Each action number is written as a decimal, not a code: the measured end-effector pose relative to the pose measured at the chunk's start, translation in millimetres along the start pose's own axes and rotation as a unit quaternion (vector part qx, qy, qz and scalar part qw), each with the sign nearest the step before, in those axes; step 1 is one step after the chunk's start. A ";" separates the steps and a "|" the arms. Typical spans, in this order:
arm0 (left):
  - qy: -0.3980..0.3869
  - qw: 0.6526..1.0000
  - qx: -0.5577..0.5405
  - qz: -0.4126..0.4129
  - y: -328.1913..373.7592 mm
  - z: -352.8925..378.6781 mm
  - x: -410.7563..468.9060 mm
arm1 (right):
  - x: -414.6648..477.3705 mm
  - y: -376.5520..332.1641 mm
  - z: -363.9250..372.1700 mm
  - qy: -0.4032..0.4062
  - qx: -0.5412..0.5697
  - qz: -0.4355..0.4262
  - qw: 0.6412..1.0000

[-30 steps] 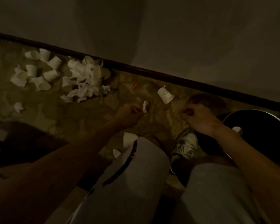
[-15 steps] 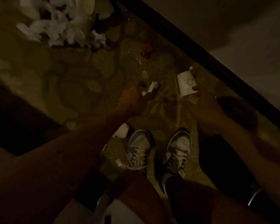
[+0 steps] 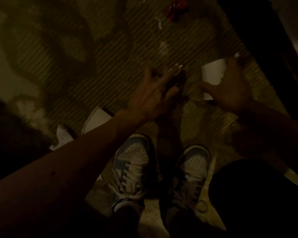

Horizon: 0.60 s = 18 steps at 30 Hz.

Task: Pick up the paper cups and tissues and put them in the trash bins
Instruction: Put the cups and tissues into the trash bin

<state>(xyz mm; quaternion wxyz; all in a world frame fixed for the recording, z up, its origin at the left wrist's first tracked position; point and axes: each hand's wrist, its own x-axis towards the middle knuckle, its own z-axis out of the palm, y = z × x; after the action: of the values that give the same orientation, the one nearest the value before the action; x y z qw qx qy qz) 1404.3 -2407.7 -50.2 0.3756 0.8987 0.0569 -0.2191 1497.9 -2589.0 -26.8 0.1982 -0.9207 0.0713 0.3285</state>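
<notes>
A white paper cup [image 3: 212, 73] lies on its side on the patterned carpet. My right hand [image 3: 230, 90] is spread over its near end, thumb at the cup's left and fingers along its right side. My left hand [image 3: 155, 93] reaches forward with straight fingers, and a small white tissue scrap [image 3: 175, 68] sits at its fingertips. Whether the scrap is held cannot be told in the dim light. Another paper cup [image 3: 96, 121] and a crumpled tissue [image 3: 62, 138] lie partly under my left forearm.
My two sneakers [image 3: 132, 167] stand just below the hands. A dark round bin [image 3: 258, 194] fills the lower right. A dark baseboard [image 3: 265, 40] runs along the right. A small red object [image 3: 175, 6] and white scraps [image 3: 160, 24] lie further ahead.
The view has dropped and moved closer to the floor. My right hand has spread around the cup. My left hand's fingers have straightened from their pinch on the tissue scrap.
</notes>
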 end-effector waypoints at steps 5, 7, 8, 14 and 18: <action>0.036 0.998 0.052 0.030 -11.1 14.1 21.5 | 18.0 6.9 3.6 0.029 -0.057 -0.054 0.996; 0.077 0.994 0.029 0.066 -10.5 11.8 28.2 | 25.8 9.5 1.7 0.034 -0.066 -0.068 0.995; 0.098 0.992 0.003 0.080 -9.4 11.9 32.1 | 28.9 10.6 0.8 0.039 -0.075 -0.073 0.994; 0.060 0.992 -0.113 -0.017 -9.1 0.1 51.6 | 36.7 9.6 -4.2 0.030 -0.078 -0.061 0.995; 0.072 0.986 -0.152 -0.007 -2.8 -18.1 48.3 | 35.0 -8.8 -13.6 -0.020 0.090 0.018 0.996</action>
<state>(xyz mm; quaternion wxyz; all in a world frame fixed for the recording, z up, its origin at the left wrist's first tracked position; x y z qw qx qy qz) 1453.2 -2396.0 -61.8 0.5011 0.8442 0.1228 -0.1454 1535.1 -2586.7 -36.6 0.2762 -0.8910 0.1129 0.3421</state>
